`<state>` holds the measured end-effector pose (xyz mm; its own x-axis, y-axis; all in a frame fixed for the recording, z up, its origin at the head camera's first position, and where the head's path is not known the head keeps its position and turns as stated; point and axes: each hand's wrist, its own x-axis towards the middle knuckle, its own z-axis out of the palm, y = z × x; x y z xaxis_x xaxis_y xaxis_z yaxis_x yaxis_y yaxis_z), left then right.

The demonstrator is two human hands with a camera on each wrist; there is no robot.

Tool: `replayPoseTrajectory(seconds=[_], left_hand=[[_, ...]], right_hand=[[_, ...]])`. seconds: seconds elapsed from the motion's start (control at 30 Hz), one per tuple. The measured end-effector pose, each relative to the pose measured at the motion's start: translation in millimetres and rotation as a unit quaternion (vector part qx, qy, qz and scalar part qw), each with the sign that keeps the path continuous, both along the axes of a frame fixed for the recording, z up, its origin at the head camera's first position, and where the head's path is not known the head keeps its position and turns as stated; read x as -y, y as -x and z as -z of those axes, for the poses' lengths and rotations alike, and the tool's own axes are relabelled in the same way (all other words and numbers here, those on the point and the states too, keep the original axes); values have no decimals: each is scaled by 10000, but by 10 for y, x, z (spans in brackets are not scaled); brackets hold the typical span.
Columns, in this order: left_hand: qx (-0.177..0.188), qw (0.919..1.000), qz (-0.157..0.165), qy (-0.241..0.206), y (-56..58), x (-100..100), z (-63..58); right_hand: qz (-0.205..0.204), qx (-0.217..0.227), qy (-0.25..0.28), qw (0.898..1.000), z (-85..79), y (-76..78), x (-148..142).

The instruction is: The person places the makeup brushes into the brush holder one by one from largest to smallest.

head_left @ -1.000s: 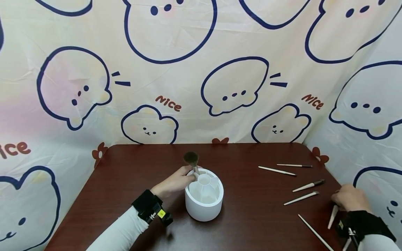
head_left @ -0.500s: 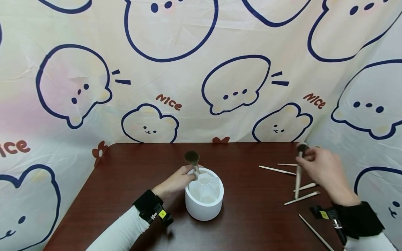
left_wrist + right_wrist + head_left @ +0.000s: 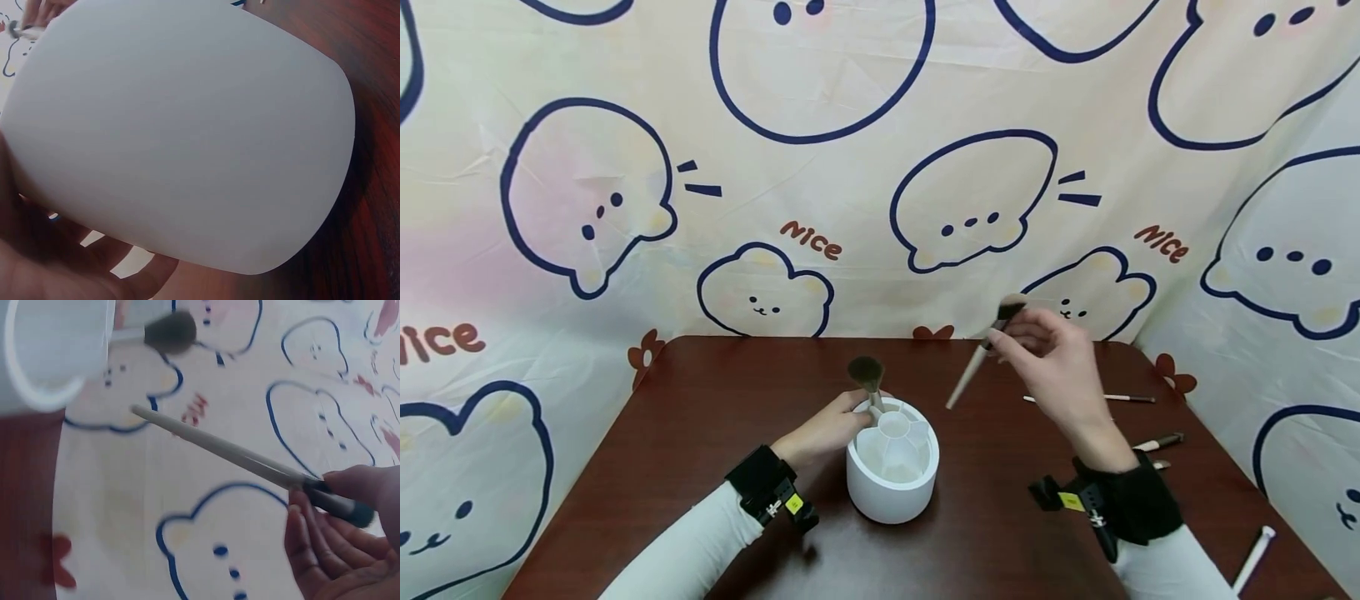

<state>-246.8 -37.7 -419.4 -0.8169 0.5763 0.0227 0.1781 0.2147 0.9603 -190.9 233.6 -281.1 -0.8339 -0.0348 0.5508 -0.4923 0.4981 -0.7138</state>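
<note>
A white round brush holder (image 3: 891, 498) with inner compartments stands upright on the table. My left hand (image 3: 820, 431) grips its left side, thumb at the rim; in the left wrist view, curled fingers (image 3: 153, 275) lie along the holder's wall (image 3: 187, 131). One dark-bristled makeup brush (image 3: 866, 372) stands bristles-up in a rear-left compartment. To the right of the holder and above the table, my right hand (image 3: 1063, 367) pinches another makeup brush (image 3: 967, 379) near its dark bristles. Its pale handle (image 3: 212, 445) slants down toward the holder, tip free.
Several more brushes lie at the table's right side, among them a thin brush (image 3: 1131, 398), a dark-tipped brush (image 3: 1161, 442) and a white-handled one (image 3: 1255, 557). My right forearm partly covers this group. A patterned cloth (image 3: 850, 183) hangs behind the dark wooden table (image 3: 992, 533).
My right hand has picked up a makeup brush from the right edge and carried it up and leftward toward the holder. The left hand keeps its grip on the holder.
</note>
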Motion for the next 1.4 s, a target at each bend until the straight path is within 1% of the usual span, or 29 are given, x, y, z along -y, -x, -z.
replayPoseTrajectory(seconds=[0.07,0.13,0.27,0.3,0.37,0.4,0.5,0.53,0.6,0.73,0.83,0.93,1.0,1.1,1.17,1.3,1.33,1.4], left_hand=[[31,10000,18,24,-2,1,-4],[102,9999,84,-20,-6,1,-15],[211,9995,194,-110,-11,-5,-28],[199,9995,217,-127,-33,-11,-66],[202,9995,206,-127,-38,-21,-73],[193,9996,199,-101,-39,-26,-71],[315,9992,200,-116,-40,-39,-62],[384,9990,203,-140,-17,-42,-18],[456,9986,207,-167,-14,-47,1],[526,9981,195,-258,-18,-55,2],[405,9988,176,-204,-17,-60,-6],[318,9991,193,-180,-13,-63,-3],[278,9992,210,-186,-11,-61,-1],[316,9989,250,-221,-12,-44,6],[211,9994,223,-132,-11,-24,6],[6,9999,143,-13,2,6,5],[-38,9999,120,2,3,7,2],[-15,10000,76,-46,6,0,0]], right_hand=[[-283,-120,96,9995,-32,-26,151],[-475,-180,64,9987,-33,-36,275],[-685,-315,-103,9971,34,-19,438],[-729,-335,-123,9967,60,-7,465],[-816,-318,-139,9961,124,22,502],[-854,-281,-131,9959,178,56,506],[-861,-133,-188,9960,354,164,507],[-834,-98,-234,9962,416,201,504],[-795,-52,-314,9963,530,268,499],[-749,-36,-530,9958,645,312,530],[-783,-8,-619,9950,711,330,553],[-852,123,-736,9936,786,348,566],[-886,244,-884,9918,833,356,572],[-923,430,-1151,9881,893,364,585],[-961,512,-1271,9859,917,367,594],[-1035,568,-1363,9836,922,375,594],[-1045,568,-1385,9832,905,372,587],[-1038,566,-1423,9827,847,361,553]])
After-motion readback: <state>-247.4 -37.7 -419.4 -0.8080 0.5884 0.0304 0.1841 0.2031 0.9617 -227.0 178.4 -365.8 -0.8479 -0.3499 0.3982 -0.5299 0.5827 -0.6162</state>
